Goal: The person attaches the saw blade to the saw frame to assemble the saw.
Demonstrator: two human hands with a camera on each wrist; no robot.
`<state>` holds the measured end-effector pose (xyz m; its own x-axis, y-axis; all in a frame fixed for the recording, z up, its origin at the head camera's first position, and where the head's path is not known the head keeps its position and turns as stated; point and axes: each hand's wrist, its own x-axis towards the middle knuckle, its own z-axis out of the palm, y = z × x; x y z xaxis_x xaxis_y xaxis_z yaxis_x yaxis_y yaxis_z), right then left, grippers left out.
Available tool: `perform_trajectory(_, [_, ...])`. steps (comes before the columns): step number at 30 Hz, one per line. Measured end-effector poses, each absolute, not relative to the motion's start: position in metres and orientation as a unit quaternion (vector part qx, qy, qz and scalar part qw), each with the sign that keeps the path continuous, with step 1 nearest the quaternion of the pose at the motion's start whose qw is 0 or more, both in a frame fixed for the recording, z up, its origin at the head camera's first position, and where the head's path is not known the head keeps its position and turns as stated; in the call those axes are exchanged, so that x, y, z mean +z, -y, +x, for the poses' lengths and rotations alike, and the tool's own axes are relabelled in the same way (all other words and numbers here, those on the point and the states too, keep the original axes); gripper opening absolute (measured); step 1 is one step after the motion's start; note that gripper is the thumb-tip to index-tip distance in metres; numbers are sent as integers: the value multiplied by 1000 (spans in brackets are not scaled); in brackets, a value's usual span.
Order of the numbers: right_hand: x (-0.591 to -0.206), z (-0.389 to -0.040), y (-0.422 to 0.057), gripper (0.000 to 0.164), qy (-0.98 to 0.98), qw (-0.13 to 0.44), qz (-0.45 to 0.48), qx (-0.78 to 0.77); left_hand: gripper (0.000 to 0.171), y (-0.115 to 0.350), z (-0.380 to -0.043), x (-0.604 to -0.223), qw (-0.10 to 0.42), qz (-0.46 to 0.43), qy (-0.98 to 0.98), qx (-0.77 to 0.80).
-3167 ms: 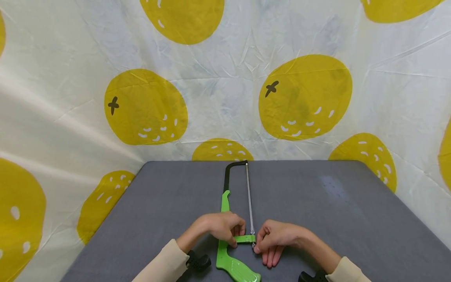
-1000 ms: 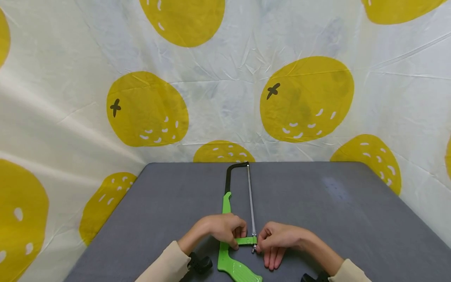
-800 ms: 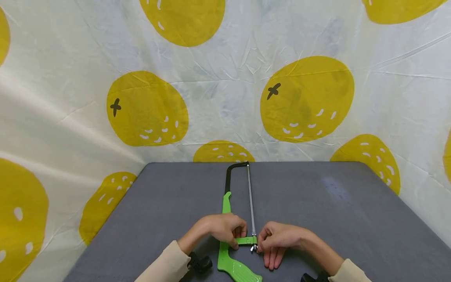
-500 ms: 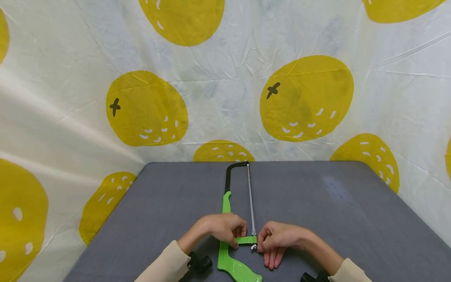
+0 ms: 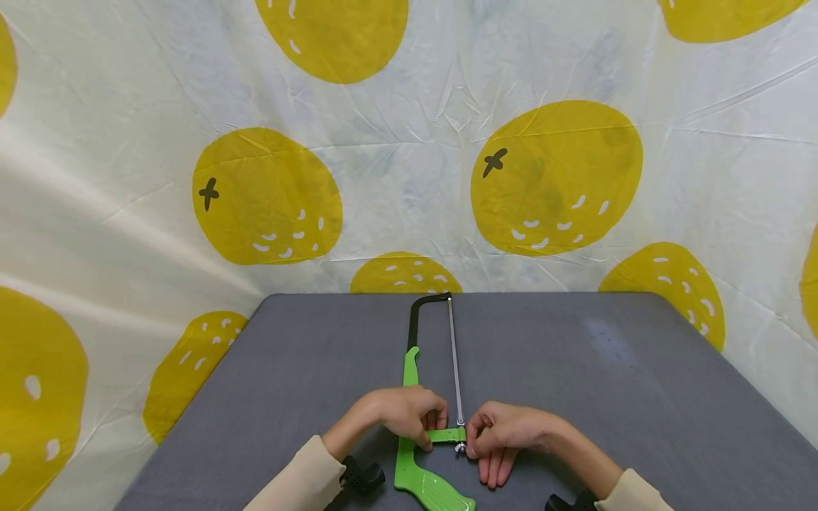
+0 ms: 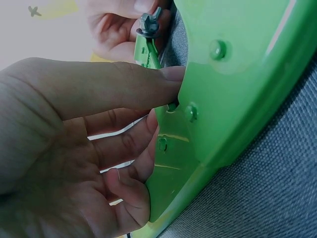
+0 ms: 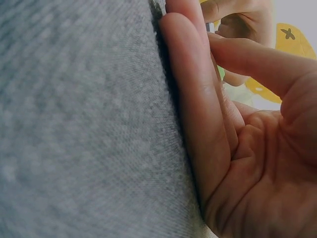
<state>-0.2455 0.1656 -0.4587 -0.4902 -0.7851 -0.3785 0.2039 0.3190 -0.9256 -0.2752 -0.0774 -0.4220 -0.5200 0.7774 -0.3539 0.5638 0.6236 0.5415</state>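
Observation:
A hacksaw with a green handle (image 5: 428, 482), a black front bow (image 5: 412, 323) and a silver blade (image 5: 455, 362) lies flat on the table, pointing away from me. My left hand (image 5: 409, 411) grips the green frame where the short green arm (image 5: 445, 436) branches off; its thumb presses the frame in the left wrist view. At the blade's near end sits a metal wing nut (image 6: 150, 22). My right hand (image 5: 511, 429) has thumb and forefinger at this nut, its other fingers resting on the table. In the right wrist view those fingers mostly hide the nut.
The grey cloth-covered table (image 5: 332, 355) extends around the saw. A white curtain (image 5: 402, 191) with yellow fruit prints hangs behind and to the left of it. Black wrist devices (image 5: 362, 477) sit beneath both forearms.
The wing nut's wings stand at different angles from frame to frame, so it has turned at my right fingertips. My left hand and the saw stay nearly in place.

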Motion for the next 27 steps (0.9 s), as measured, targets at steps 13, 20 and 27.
perform_trajectory(13, [-461, -246, -165, 6, -672, 453, -210, -547, 21, 77, -275, -421, 292, 394, -852, 182])
perform_trajectory(20, [-458, -246, -164, 7, -669, 456, -209, -548, 22, 78, -275, -421, 292, 391, -854, 181])
perform_trajectory(27, [-456, -247, -165, 10, -668, 462, -210, -544, 22, 78, -277, -422, 292, 393, -853, 181])
